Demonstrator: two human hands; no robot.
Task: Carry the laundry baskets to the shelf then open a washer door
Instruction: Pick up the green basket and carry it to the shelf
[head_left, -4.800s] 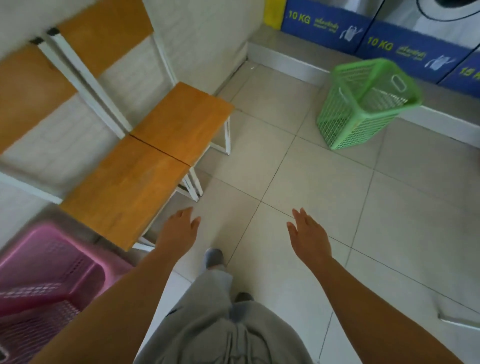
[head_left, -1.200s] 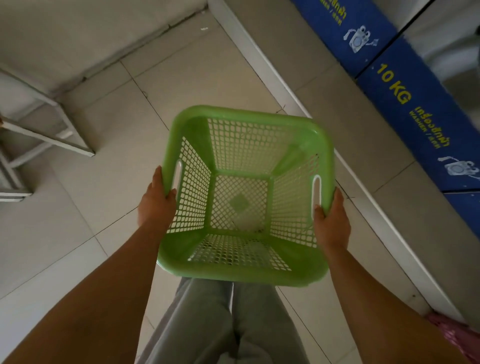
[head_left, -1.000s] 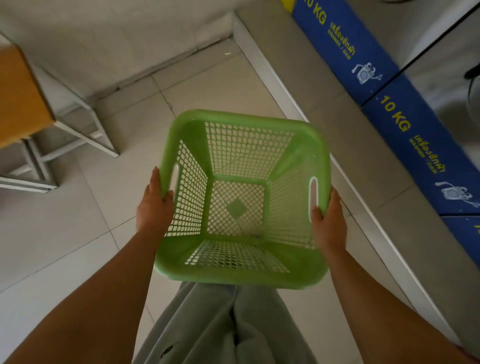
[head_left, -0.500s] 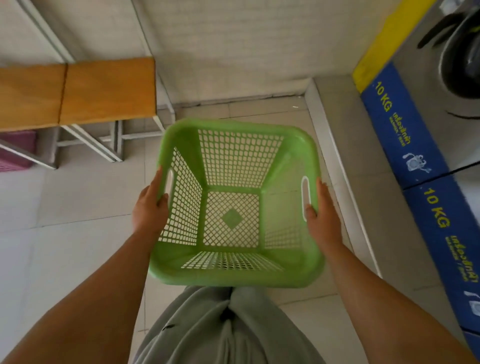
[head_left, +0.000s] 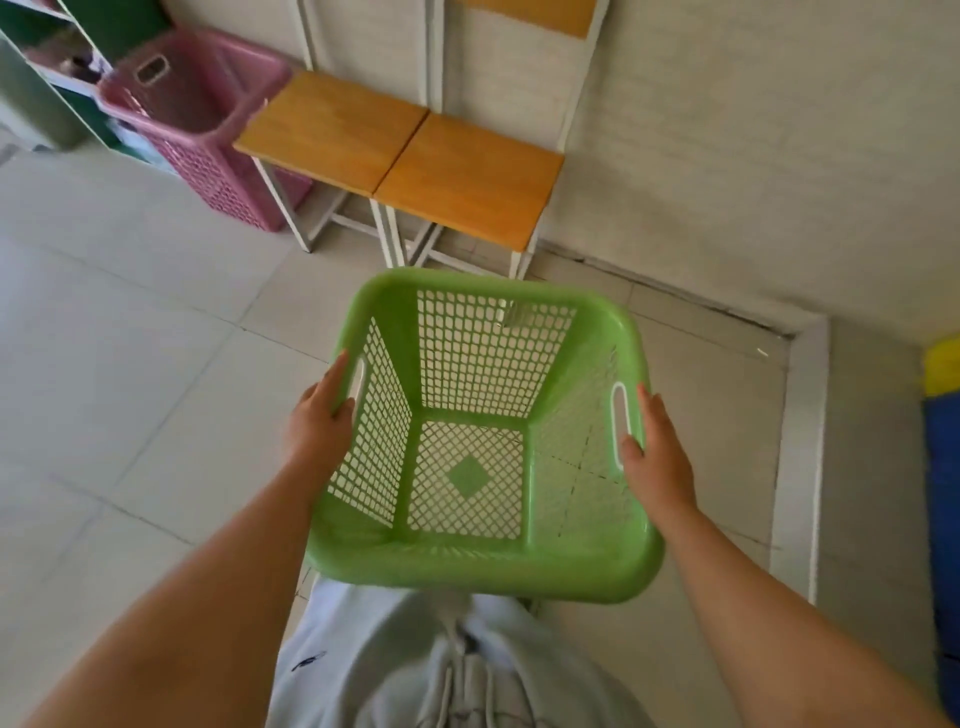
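Observation:
An empty green laundry basket (head_left: 582, 566) with mesh walls hangs in front of my waist, above the tiled floor. My left hand (head_left: 317, 421) grips its left handle slot and my right hand (head_left: 657, 454) grips its right handle slot. A pink laundry basket (head_left: 208, 156) stands on the floor at the upper left, next to a shelf unit (head_left: 47, 78) at the top left corner. Of the washers, only a blue and yellow base strip (head_left: 943, 467) shows at the right edge; no washer door is in view.
Two wooden seats on white metal frames (head_left: 405, 161) stand against the pale wall ahead. A raised white kerb (head_left: 800, 457) runs along the right. Light floor tiles (head_left: 130, 364) spread to the left between me and the pink basket.
I took hold of the green basket and lifted it. The view has swung left, away from the washers, so the seats, pink basket and shelf now lie ahead.

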